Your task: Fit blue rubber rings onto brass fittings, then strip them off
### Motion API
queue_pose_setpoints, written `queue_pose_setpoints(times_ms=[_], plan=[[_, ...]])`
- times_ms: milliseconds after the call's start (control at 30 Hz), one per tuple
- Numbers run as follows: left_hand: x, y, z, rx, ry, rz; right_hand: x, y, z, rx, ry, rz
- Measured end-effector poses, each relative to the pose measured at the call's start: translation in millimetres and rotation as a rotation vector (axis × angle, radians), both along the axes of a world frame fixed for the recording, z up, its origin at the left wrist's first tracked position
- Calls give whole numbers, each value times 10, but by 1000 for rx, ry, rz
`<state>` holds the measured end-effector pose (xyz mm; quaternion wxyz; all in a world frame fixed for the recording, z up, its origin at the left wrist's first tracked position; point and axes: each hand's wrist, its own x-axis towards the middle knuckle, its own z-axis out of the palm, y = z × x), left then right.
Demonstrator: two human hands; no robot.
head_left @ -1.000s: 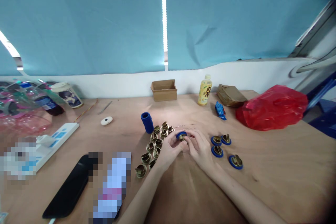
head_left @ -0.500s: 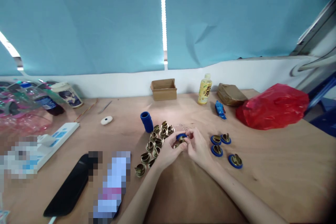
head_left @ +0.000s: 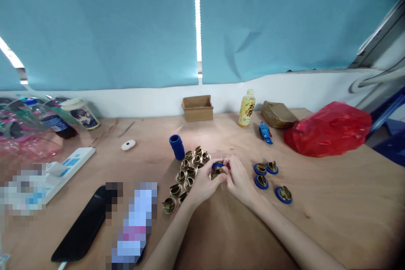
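A brass-coloured metal fitting with a blue ring (head_left: 217,166) is pinched between my two hands, just above the table. My left hand (head_left: 202,183) grips it from the left with thumb and fingers, and my right hand (head_left: 238,180) closes on its right side. Fingers cover part of it. To the left, several brass fittings without blue rings (head_left: 190,171) stand in rows, some behind my left hand. A ribbed blue cylinder (head_left: 177,148), like a stack of rings, stands behind them. On the right lie several fittings with blue rings (head_left: 261,182).
Thin clear loops (head_left: 221,152) lie beyond my hands. Farther back are an open cardboard box (head_left: 198,112), a yellow drink bottle (head_left: 247,109), a blue wrapper (head_left: 265,132) and a red bag (head_left: 329,130). Two phones, one black (head_left: 84,228), and a power strip (head_left: 69,168) occupy the left.
The held fitting and its blue ring have tilted slightly between my fingers. Both hands stay in nearly the same place; the other things on the table have not moved.
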<state>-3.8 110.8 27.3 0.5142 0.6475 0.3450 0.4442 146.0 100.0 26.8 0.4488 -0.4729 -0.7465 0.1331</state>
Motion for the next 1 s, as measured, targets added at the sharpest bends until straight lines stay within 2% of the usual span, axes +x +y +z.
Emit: queue_pose_setpoints(times_ms=[133,333,467,600,733,900,1000], plan=[[-3,-10,9,41,27,20,-5,-14,24,34,-32,13],[-3,-2,-10,17,23,58,-14,-24,93,64,-2,53],[-38,31,7,19,-26,69,20,-21,170,-53,202,54],[-55,36,20,8,-32,56,63,32,160,-191,411,31],[-30,21,18,-10,-64,52,57,77,153,-352,487,125],[-18,34,91,-112,-153,214,20,61,208,-550,596,234],[-12,31,132,-104,-150,154,16,48,214,-624,658,280]])
